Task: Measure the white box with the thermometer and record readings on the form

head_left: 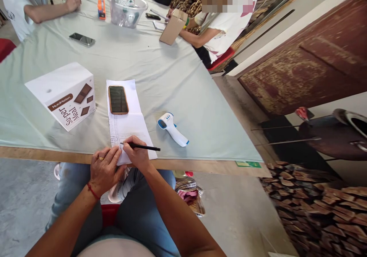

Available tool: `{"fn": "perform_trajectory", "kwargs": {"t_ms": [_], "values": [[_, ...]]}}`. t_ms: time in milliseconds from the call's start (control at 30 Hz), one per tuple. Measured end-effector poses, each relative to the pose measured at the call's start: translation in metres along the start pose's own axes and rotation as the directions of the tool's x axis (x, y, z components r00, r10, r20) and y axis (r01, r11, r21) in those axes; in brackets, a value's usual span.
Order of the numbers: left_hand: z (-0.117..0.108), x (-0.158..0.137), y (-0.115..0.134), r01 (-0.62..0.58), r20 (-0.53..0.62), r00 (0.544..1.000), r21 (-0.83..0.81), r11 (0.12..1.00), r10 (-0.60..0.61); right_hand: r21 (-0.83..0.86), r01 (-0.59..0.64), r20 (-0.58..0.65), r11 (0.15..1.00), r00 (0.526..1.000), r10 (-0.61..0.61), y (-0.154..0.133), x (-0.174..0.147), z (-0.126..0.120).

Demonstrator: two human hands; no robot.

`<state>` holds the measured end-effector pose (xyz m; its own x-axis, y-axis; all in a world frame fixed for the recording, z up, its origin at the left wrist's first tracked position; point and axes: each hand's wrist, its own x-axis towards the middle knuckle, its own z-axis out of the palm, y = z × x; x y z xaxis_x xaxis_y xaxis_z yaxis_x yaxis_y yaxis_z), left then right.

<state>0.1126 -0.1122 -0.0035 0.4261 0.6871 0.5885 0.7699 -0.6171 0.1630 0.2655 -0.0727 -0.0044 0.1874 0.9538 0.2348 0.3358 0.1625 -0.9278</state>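
Note:
My right hand (137, 154) is closed around a black pen (146, 147), its tip on a white sheet of paper (133, 129) near the table's front edge. Small handwriting runs along the left side of the sheet. My left hand (106, 167) lies flat with fingers stretched out, the fingertips on the paper's lower left corner. A smartphone in a brown case (118, 100) rests on the upper part of the paper. To the right lies a white and blue infrared thermometer (173, 129). Left of the paper stands a white "Su-per Meal" box (65, 96).
Another phone (82, 39), an orange tape dispenser (101, 8), a clear plastic basket with bottles (126, 14) and a cardboard box (173, 26) are farther back on the cloth-covered table (200, 108). Two people sit across. Stacked firewood (323, 211) is at the right.

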Motion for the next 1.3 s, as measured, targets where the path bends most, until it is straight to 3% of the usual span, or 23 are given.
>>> {"fn": "perform_trajectory", "kwargs": {"t_ms": [667,1167,1300], "values": [[-0.001,0.000,0.000,0.005,0.009,1.000,0.007,1.000,-0.005,0.005,-0.016,-0.037,1.000,0.999,0.016,-0.003,0.000,-0.002],[0.005,-0.002,-0.001,0.034,0.037,0.999,-0.023,0.999,-0.033,-0.002,-0.047,0.000,0.999,0.999,0.047,0.000,-0.001,-0.001],[-0.012,0.004,0.005,0.078,0.011,0.997,-0.124,0.989,-0.078,0.019,-0.008,-0.075,1.000,0.997,0.009,-0.007,-0.004,-0.005]]}}
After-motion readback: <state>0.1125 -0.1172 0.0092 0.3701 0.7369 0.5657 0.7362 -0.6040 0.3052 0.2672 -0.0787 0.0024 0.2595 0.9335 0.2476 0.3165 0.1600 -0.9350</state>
